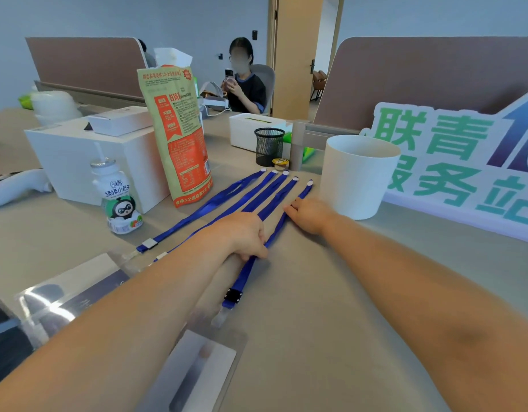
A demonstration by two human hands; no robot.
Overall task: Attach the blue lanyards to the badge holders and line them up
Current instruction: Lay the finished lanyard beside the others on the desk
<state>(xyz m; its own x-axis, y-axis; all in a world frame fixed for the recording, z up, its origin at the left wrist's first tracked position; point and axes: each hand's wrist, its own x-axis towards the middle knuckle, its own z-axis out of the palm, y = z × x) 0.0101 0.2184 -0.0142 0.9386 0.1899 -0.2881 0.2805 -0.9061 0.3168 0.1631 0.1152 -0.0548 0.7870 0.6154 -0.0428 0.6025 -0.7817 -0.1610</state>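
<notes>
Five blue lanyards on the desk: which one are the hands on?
The rightmost lanyard, nearest the white cup: the left hand and right hand both touch it. The other four fan out to its left.

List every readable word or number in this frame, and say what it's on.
"联青" above "务站" (the character before "务" is half hidden): standing sign
"揉揉小肚子": drink bottle
"12": bottom strip of the snack pouch; its other print is too blurred to read
</notes>
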